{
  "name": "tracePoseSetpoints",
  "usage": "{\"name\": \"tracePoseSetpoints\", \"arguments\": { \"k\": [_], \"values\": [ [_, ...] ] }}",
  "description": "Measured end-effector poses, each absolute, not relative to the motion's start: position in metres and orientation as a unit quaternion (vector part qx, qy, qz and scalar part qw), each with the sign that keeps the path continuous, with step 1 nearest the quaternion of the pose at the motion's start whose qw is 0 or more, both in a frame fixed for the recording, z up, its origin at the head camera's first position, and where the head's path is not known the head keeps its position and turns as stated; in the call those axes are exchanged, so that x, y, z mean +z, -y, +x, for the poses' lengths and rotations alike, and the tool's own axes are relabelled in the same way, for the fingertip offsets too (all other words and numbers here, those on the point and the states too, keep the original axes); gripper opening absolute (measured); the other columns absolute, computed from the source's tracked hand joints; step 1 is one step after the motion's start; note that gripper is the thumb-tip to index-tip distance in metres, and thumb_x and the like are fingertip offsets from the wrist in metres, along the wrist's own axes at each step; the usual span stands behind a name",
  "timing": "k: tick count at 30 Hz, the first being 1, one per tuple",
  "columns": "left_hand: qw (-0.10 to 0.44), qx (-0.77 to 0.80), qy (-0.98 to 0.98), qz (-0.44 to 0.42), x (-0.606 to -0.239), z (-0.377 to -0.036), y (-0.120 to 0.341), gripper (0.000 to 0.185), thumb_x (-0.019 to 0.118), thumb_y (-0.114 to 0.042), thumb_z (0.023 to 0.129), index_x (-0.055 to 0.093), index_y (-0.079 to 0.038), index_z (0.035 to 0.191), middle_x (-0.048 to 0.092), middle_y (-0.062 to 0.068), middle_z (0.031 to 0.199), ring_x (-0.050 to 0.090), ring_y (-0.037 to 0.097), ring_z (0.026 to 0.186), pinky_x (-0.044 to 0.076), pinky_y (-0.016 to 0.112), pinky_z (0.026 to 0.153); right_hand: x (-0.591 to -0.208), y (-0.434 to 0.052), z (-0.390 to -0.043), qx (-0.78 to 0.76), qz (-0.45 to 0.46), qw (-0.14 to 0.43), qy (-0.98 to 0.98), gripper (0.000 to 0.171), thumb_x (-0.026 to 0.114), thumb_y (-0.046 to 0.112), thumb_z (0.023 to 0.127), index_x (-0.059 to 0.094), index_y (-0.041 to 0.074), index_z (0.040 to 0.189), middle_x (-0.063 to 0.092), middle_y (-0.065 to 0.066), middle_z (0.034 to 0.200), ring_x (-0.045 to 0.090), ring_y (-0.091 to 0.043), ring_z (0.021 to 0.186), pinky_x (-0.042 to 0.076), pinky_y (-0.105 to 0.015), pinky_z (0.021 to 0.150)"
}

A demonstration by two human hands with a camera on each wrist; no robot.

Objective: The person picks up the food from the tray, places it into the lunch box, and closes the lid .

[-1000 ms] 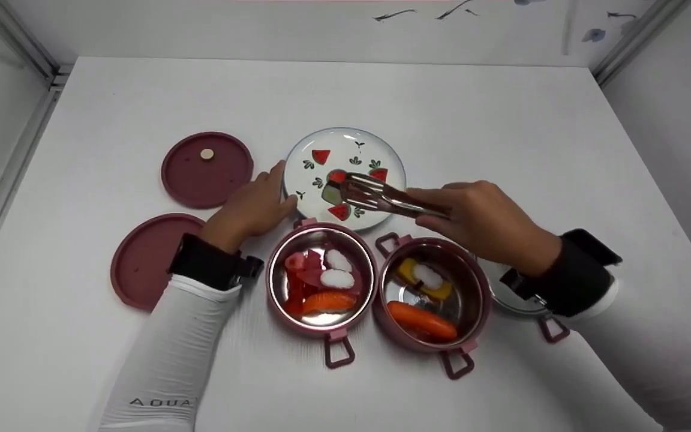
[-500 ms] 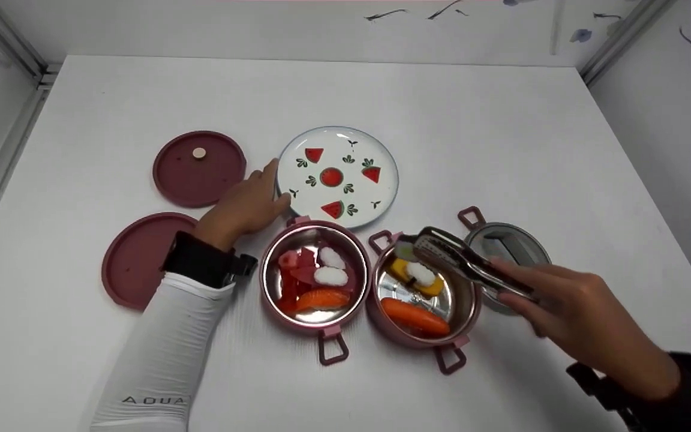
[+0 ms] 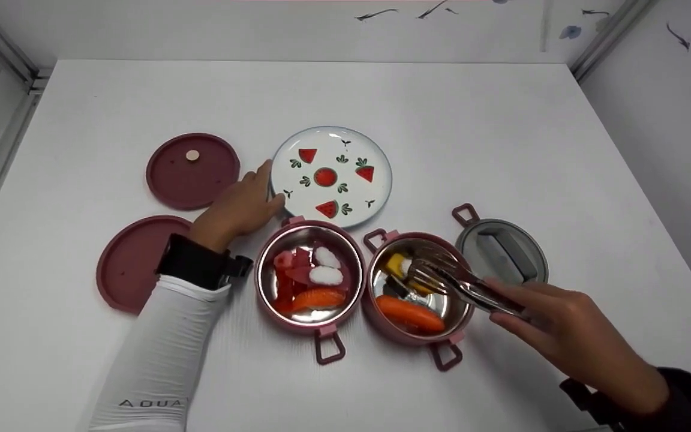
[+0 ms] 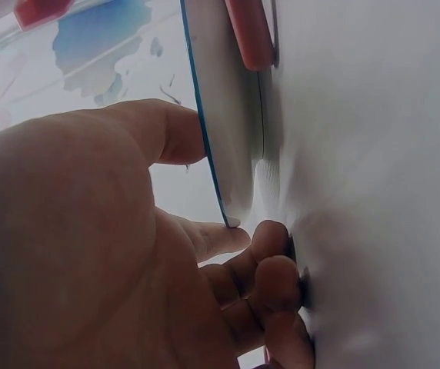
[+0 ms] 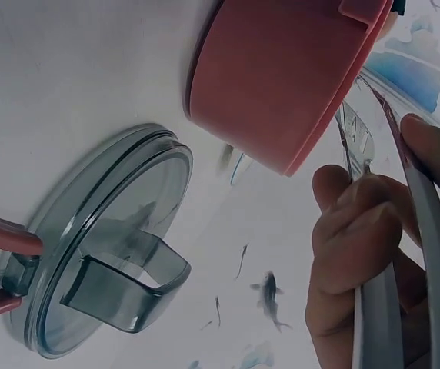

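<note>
My right hand (image 3: 498, 303) grips metal tongs (image 3: 453, 277). Their forked tips reach down into the right pink bowl (image 3: 375, 303). That bowl holds a yellow piece (image 3: 396, 264), an orange piece (image 3: 410, 315) and a small dark piece (image 3: 394, 288) beside the tips. My left hand (image 3: 261, 189) holds the left rim of the watermelon-patterned plate (image 3: 351, 150). In the left wrist view the thumb (image 4: 166, 131) lies over the plate (image 4: 235, 115) rim and the fingers curl under it. The right wrist view shows my fingers (image 5: 358, 231) around the tongs (image 5: 424, 231) beside the bowl (image 5: 281, 77).
A second pink bowl (image 3: 264, 300) with red, white and orange pieces stands left of the first. A clear lid (image 3: 501, 249) lies to the right, also in the right wrist view (image 5: 105, 246). Two maroon lids (image 3: 192, 170) (image 3: 135, 261) lie at the left.
My right hand carried the tongs with a green piece from the plate to the right bowl and lowered the tips into it. The plate now carries no food. My left hand stayed.
</note>
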State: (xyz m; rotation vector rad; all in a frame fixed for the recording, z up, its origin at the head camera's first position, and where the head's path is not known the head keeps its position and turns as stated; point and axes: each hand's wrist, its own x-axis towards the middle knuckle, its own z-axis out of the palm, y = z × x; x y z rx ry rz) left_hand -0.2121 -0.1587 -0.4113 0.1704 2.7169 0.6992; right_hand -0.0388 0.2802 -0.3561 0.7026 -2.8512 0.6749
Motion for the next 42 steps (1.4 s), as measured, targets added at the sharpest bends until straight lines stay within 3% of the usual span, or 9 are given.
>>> {"name": "tracePoseSetpoints", "arguments": {
  "k": [4,11,15,18,22,25,27,33,42],
  "values": [
    [0.164,0.247,-0.953,0.063,-0.411,-0.213,0.159,0.079,0.041,-0.041,0.099,0.002,-0.011,0.162,0.033,0.025,0.156,0.041,0.04,0.139,0.038,0.053,0.112,-0.354,-0.283,-0.044,0.23,0.228,0.08,0.943,0.059,0.086,0.007,0.076,0.069,0.024,0.129,0.073,0.006,0.093,0.055,0.001,0.066,0.045,-0.008,0.055],
    [0.168,0.244,-0.953,0.059,-0.41,-0.214,0.159,0.08,0.041,-0.041,0.099,0.001,-0.011,0.162,0.031,0.025,0.157,0.039,0.039,0.141,0.036,0.053,0.114,-0.368,-0.311,-0.086,0.258,0.206,0.172,0.928,0.06,0.082,-0.002,0.077,0.067,0.014,0.132,0.076,-0.012,0.102,0.06,0.007,0.088,0.043,-0.002,0.071],
    [0.17,0.241,-0.954,0.062,-0.413,-0.214,0.16,0.08,0.042,-0.041,0.099,0.002,-0.011,0.162,0.032,0.025,0.156,0.04,0.04,0.14,0.037,0.054,0.113,-0.381,-0.336,-0.117,0.222,0.152,0.194,0.943,0.052,0.079,0.005,0.083,0.065,0.008,0.133,0.075,-0.02,0.101,0.069,-0.015,0.089,0.037,-0.003,0.07],
    [0.172,0.237,-0.954,0.063,-0.415,-0.213,0.162,0.08,0.042,-0.041,0.1,0.001,-0.01,0.162,0.032,0.026,0.156,0.041,0.041,0.139,0.038,0.055,0.112,-0.389,-0.353,-0.139,0.208,0.111,0.165,0.958,0.049,0.075,0.016,0.09,0.061,0.004,0.136,0.071,-0.027,0.112,0.068,-0.041,0.1,0.036,-0.009,0.072],
    [0.175,0.234,-0.954,0.061,-0.416,-0.212,0.163,0.08,0.041,-0.041,0.1,0.0,-0.011,0.162,0.032,0.026,0.156,0.041,0.042,0.139,0.038,0.055,0.111,-0.399,-0.371,-0.167,0.193,0.057,0.105,0.974,0.053,0.066,0.027,0.097,0.055,-0.001,0.14,0.063,-0.034,0.121,0.065,-0.046,0.101,0.045,-0.032,0.072],
    [0.175,0.236,-0.954,0.062,-0.415,-0.212,0.162,0.08,0.041,-0.041,0.1,0.001,-0.011,0.162,0.032,0.026,0.156,0.04,0.042,0.139,0.038,0.055,0.111,-0.404,-0.38,-0.183,0.179,0.032,0.079,0.98,0.056,0.062,0.03,0.099,0.05,-0.004,0.143,0.059,-0.04,0.123,0.062,-0.047,0.093,0.047,-0.051,0.071],
    [0.173,0.237,-0.954,0.064,-0.414,-0.213,0.161,0.08,0.042,-0.041,0.1,0.001,-0.01,0.162,0.032,0.026,0.156,0.04,0.042,0.139,0.038,0.055,0.112,-0.406,-0.384,-0.191,0.176,0.021,0.064,0.982,0.058,0.061,0.03,0.1,0.047,-0.006,0.144,0.056,-0.041,0.126,0.061,-0.05,0.098,0.049,-0.057,0.075],
    [0.175,0.244,-0.952,0.066,-0.411,-0.212,0.159,0.08,0.042,-0.04,0.1,0.001,-0.01,0.162,0.03,0.026,0.158,0.038,0.041,0.142,0.036,0.054,0.114,-0.405,-0.386,-0.207,0.155,0.034,0.049,0.986,0.058,0.057,0.025,0.102,0.042,-0.012,0.145,0.054,-0.045,0.123,0.057,-0.06,0.105,0.047,-0.066,0.081],
    [0.167,0.247,-0.952,0.068,-0.41,-0.212,0.159,0.079,0.042,-0.039,0.1,0.001,-0.011,0.162,0.031,0.025,0.158,0.037,0.041,0.143,0.035,0.054,0.115,-0.396,-0.378,-0.227,0.067,0.025,-0.037,0.997,0.069,0.048,0.033,0.105,0.023,-0.012,0.151,0.053,-0.048,0.11,0.058,-0.059,0.093,0.047,-0.066,0.074]
  ]
}}
